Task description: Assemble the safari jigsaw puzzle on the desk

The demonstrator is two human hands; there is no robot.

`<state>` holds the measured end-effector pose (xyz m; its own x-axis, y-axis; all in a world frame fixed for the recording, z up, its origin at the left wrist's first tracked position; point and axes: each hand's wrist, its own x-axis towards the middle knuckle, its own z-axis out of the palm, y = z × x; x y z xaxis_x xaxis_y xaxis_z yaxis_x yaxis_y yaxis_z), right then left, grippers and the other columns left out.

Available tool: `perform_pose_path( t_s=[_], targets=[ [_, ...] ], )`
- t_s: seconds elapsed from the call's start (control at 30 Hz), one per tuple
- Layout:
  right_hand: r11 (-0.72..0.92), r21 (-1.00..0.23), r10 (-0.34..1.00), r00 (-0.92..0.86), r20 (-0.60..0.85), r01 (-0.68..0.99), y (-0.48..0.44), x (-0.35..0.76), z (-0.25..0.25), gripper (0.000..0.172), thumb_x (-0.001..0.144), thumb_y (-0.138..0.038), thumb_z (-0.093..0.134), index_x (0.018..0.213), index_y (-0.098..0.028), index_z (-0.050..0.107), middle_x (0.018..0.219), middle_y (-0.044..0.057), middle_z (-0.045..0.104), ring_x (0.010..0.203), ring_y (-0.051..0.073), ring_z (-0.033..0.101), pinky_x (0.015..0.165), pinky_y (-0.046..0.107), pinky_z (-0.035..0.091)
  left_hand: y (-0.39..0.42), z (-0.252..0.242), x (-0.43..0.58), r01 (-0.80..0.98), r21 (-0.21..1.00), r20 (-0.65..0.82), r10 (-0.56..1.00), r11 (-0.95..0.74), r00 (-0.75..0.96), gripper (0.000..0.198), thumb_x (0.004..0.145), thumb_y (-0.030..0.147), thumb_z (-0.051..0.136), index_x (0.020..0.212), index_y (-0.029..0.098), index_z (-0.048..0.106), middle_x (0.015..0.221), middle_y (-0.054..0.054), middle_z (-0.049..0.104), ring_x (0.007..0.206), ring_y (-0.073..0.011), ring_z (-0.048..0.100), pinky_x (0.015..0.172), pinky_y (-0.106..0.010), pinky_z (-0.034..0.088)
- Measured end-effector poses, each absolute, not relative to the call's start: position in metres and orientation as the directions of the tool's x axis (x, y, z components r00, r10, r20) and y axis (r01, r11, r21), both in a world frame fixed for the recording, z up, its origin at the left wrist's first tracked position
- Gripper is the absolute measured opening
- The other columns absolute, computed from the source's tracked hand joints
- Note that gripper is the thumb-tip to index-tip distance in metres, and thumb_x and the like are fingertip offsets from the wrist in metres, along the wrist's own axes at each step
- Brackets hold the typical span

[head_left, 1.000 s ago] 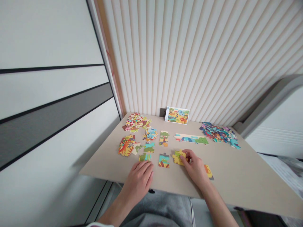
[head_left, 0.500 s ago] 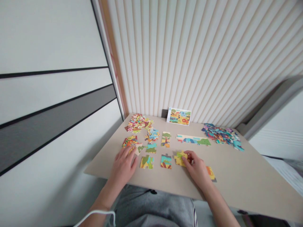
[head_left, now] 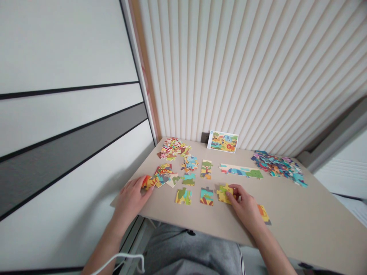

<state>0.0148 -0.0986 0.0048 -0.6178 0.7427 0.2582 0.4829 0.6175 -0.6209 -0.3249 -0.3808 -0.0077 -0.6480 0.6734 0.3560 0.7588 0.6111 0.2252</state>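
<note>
My right hand [head_left: 245, 204] rests on the beige table [head_left: 286, 214] with its fingertips pinched on a yellow-green puzzle piece [head_left: 224, 192]. An orange piece [head_left: 263, 214] lies just right of that hand. My left hand [head_left: 132, 196] lies at the table's left edge, fingers stretched out and touching a small pile of orange and red pieces [head_left: 156, 179]. Between the hands lie two joined-piece bits, a green-orange one [head_left: 183, 196] and a blue-red one [head_left: 207, 196].
A reference picture card [head_left: 223, 141] leans against the ribbed wall. Loose piles lie at the back left [head_left: 173, 148] and back right [head_left: 278, 166]. A joined blue-green strip [head_left: 241, 171] and small clusters [head_left: 206, 169] sit mid-table. A white cable [head_left: 123, 259] hangs near my lap.
My left hand slid from the table's front middle leftward to the orange pile at the left edge. The right hand stayed on the yellow-green piece. The view shifted slightly.
</note>
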Motion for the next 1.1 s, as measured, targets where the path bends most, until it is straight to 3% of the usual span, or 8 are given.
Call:
perform_pose_path(
  t_s=[0.13, 0.3, 0.43, 0.67, 0.9, 1.1],
  targets=[
    [0.614, -0.623, 0.743, -0.621, 0.249, 0.485, -0.100, 0.014, 0.007, 0.037, 0.094, -0.049, 0.051, 0.115, -0.021, 0.063, 0.079, 0.003, 0.068, 0.068, 0.020, 0.062, 0.066, 0.031, 0.047, -0.389, -0.006, -0.335, 0.736, 0.201, 0.290, 0.679, 0.646, -0.675, 0.045, 0.094, 0.043, 0.053, 0.133, 0.021, 0.055, 0.129, -0.012, 0.065, 0.119, -0.0292, 0.059, 0.102, -0.043, 0.044],
    [0.607, -0.622, 0.749, -0.618, 0.240, 0.494, -0.099, 0.014, 0.006, 0.035, 0.093, -0.048, 0.052, 0.114, -0.022, 0.063, 0.079, 0.003, 0.068, 0.069, 0.020, 0.063, 0.068, 0.031, 0.047, -0.375, -0.006, -0.328, 0.806, 0.130, 0.347, 0.735, 0.578, -0.583, 0.049, 0.093, 0.048, 0.054, 0.133, 0.019, 0.057, 0.140, -0.015, 0.057, 0.129, -0.0319, 0.052, 0.108, -0.046, 0.040],
    [0.611, -0.628, 0.747, -0.614, 0.255, 0.482, -0.096, 0.014, 0.002, 0.037, 0.093, -0.049, 0.052, 0.115, -0.021, 0.063, 0.080, 0.004, 0.069, 0.069, 0.020, 0.063, 0.067, 0.031, 0.048, -0.356, -0.004, -0.316, 0.843, 0.127, 0.350, 0.772, 0.522, -0.531, 0.052, 0.091, 0.051, 0.058, 0.132, 0.021, 0.059, 0.138, -0.014, 0.058, 0.125, -0.0326, 0.054, 0.109, -0.047, 0.040],
    [0.622, -0.615, 0.741, -0.620, 0.260, 0.485, -0.097, 0.014, 0.002, 0.039, 0.094, -0.051, 0.050, 0.114, -0.021, 0.063, 0.077, 0.003, 0.067, 0.067, 0.021, 0.061, 0.065, 0.031, 0.047, -0.350, -0.003, -0.316, 0.829, 0.254, 0.307, 0.771, 0.499, -0.558, 0.029, 0.087, 0.046, 0.064, 0.105, 0.023, 0.068, 0.123, -0.010, 0.063, 0.117, -0.0296, 0.058, 0.105, -0.046, 0.044],
    [0.542, -0.711, 0.791, -0.558, 0.252, 0.448, -0.097, 0.012, 0.003, 0.038, 0.092, -0.051, 0.055, 0.114, -0.021, 0.064, 0.077, 0.002, 0.064, 0.064, 0.018, 0.056, 0.063, 0.029, 0.044, -0.359, 0.004, -0.313, 0.845, 0.326, 0.329, 0.788, 0.423, -0.521, 0.027, 0.084, 0.033, 0.067, 0.109, 0.024, 0.061, 0.119, -0.009, 0.064, 0.115, -0.0295, 0.058, 0.101, -0.048, 0.047],
    [0.467, -0.850, 0.707, -0.680, 0.195, 0.242, -0.131, -0.014, 0.012, 0.036, 0.093, -0.043, 0.056, 0.118, -0.018, 0.064, 0.075, 0.000, 0.057, 0.064, 0.015, 0.053, 0.060, 0.026, 0.043, -0.361, 0.002, -0.318, 0.797, 0.507, 0.335, 0.777, 0.328, -0.533, 0.022, 0.091, 0.027, 0.052, 0.112, 0.023, 0.060, 0.114, -0.009, 0.068, 0.105, -0.0264, 0.065, 0.095, -0.044, 0.052]
  ],
)
